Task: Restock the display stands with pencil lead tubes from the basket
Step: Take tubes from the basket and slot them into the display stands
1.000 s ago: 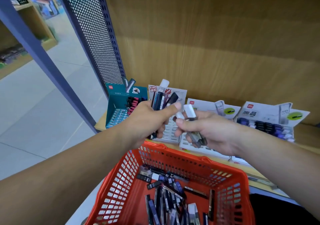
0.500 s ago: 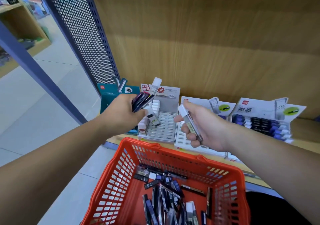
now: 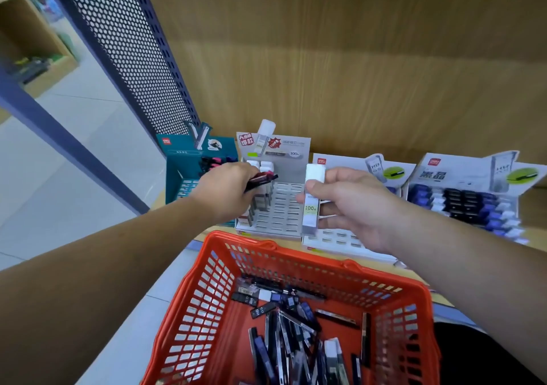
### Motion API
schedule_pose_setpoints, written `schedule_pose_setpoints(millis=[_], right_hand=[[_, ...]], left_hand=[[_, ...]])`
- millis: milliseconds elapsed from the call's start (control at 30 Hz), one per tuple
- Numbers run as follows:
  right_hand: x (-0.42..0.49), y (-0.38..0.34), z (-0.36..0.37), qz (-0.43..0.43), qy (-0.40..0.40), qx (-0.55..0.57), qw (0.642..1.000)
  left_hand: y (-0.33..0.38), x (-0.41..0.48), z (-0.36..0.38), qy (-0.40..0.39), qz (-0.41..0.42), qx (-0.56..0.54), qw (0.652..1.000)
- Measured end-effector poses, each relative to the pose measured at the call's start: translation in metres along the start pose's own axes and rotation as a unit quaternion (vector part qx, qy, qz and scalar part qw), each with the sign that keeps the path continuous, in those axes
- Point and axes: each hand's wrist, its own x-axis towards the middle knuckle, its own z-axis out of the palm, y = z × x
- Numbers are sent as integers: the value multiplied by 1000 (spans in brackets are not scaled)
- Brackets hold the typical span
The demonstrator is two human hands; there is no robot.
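Observation:
My right hand pinches a clear lead tube with a white cap, held upright in front of the grey display stand. My left hand grips a small bunch of dark and pink tubes over the left part of that stand, beside the teal stand. A few white-capped tubes stand in the grey stand's back left slots. The red basket below holds several loose lead tubes.
Two more stands sit to the right on the wooden shelf: a white HB one, partly hidden by my right hand, and one full of blue, black and white tubes. A perforated metal panel borders the shelf on the left.
My left hand moved right with its bunch, from the teal stand to the grey stand. My right hand turned its single tube upright and lifted it slightly.

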Motion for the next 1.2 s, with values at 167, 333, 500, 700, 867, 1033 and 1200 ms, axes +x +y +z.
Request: schedule_pose_setpoints(millis=[167,333,500,700,867,1033,1200], right_hand=[[1,2,-3,11,14,-6,1000],[1,3,-3,-3,22,-16,1000],[-2,1,-5,-60,51,-108,991],[-3,3,7,-135,53,-190,971],[5,14,29,-198,63,-242,948],[27,25,71,-219,79,-290,928],[55,42,87,-239,123,-351,897]], left_hand=[[-2,3,8,-8,52,6,999],[-4,0,14,-26,45,33,998],[-2,-2,14,33,33,-8,999],[6,-22,-11,77,-82,-157,981],[4,-65,-26,-24,-192,-375,907],[-5,-89,-31,-75,-280,-491,822],[-23,-105,-35,-97,-283,-561,772]])
